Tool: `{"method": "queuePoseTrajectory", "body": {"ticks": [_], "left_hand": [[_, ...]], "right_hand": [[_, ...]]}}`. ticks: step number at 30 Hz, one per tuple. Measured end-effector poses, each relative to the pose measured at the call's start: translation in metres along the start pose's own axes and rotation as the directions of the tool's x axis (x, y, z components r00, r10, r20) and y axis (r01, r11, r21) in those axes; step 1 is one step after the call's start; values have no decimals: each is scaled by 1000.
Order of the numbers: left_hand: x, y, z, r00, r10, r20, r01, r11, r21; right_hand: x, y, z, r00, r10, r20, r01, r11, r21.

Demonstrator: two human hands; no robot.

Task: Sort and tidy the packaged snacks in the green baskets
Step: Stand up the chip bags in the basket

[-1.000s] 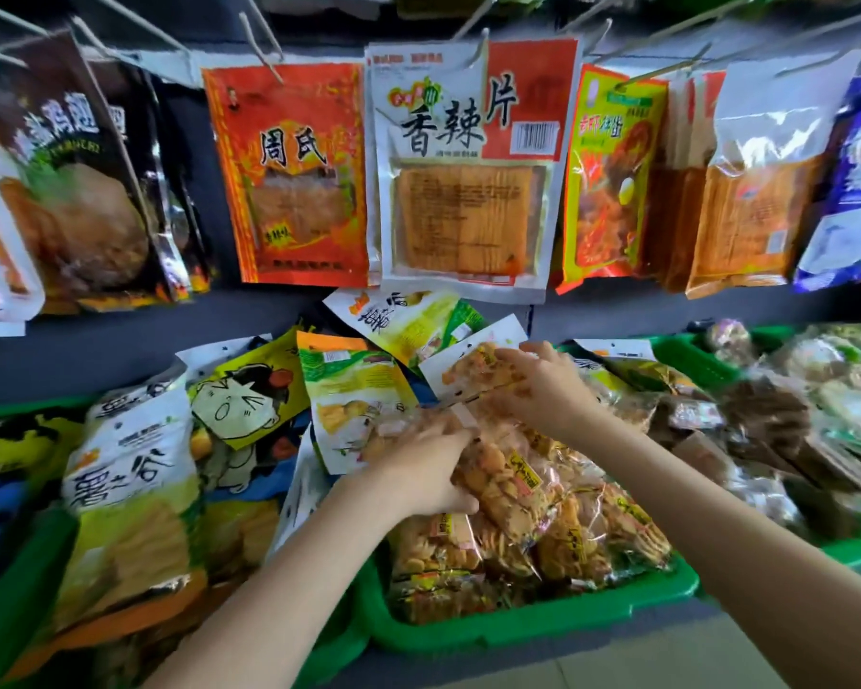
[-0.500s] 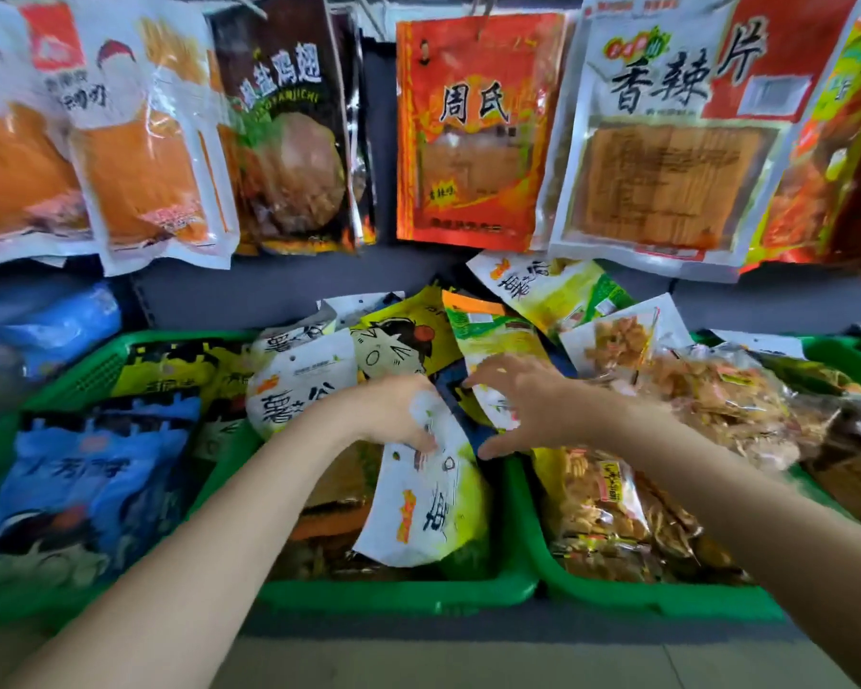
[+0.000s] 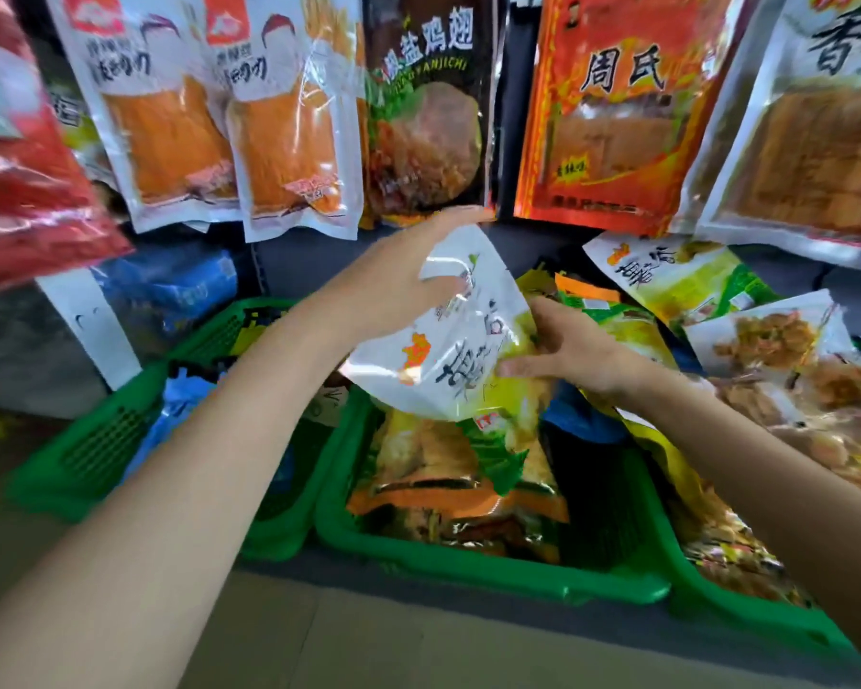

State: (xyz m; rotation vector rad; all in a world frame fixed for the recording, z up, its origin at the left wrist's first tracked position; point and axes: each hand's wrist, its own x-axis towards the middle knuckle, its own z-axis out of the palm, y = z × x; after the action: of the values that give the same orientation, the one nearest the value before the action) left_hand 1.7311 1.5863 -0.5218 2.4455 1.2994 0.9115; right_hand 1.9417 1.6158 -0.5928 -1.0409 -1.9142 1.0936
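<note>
A white and yellow-green snack bag (image 3: 461, 350) is held tilted above the middle green basket (image 3: 493, 571). My left hand (image 3: 398, 278) grips its upper left edge, fingers reaching over the top. My right hand (image 3: 567, 353) holds its right side, thumb on the front. Below it in the basket lie green and orange snack packs (image 3: 448, 469). A left green basket (image 3: 95, 450) holds blue bags (image 3: 180, 405). A right green basket (image 3: 746, 624) holds clear bags of fried snacks (image 3: 786, 370).
Large packets hang on hooks close above the baskets: orange tofu packs (image 3: 289, 136), a dark chicken-wing pack (image 3: 428, 121), a red-orange pack (image 3: 617, 111) and a red pack (image 3: 16, 191) at far left. More green bags (image 3: 677, 281) lean behind the baskets. A grey shelf edge (image 3: 418, 619) runs in front.
The view has swung left and closer. My left hand has lifted the white and green bag out of the middle basket, and my right hand has moved onto its right side.
</note>
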Motion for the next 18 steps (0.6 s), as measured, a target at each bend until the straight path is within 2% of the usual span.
{"method": "queuePoseTrajectory", "body": {"ticks": [2,4,6,7,9,10,11,12,14,15,16,18], "left_hand": [[-3,-4,-1,990,-42,-132,45,999,17],[-6,-8,1,944,-113,-311,143,987,76],[-9,-12,7,916,-120,-384,190,971,148],[-11,-13,13,936,-120,-331,187,966,179],[-21,-16,36,981,-186,-56,194,951,241],[-27,-18,50,960,-253,121,211,936,282],[-34,-21,63,909,-320,269,227,918,324],[-40,-26,75,855,-370,364,238,903,357],[-51,-37,92,790,-432,436,271,882,385],[-53,-42,97,773,-455,441,290,873,393],[-55,-46,101,762,-477,439,308,862,402],[-57,-51,108,749,-507,426,331,844,422]], "right_hand": [[4,-8,3,981,1,-194,-14,998,-67],[14,-4,-3,904,24,-428,-81,990,-116],[21,7,-17,809,130,-574,-142,990,23],[24,12,-23,785,194,-588,-150,981,123],[31,20,-27,772,305,-559,-190,948,255],[37,26,-25,766,348,-540,-214,931,296],[44,32,-20,766,372,-525,-235,921,310],[50,35,-12,772,387,-504,-259,916,307],[63,42,7,801,409,-438,-315,909,274],[66,41,17,832,401,-383,-337,914,225],[65,38,24,871,370,-324,-357,929,101],[57,30,24,925,282,-253,-353,884,-306]]}}
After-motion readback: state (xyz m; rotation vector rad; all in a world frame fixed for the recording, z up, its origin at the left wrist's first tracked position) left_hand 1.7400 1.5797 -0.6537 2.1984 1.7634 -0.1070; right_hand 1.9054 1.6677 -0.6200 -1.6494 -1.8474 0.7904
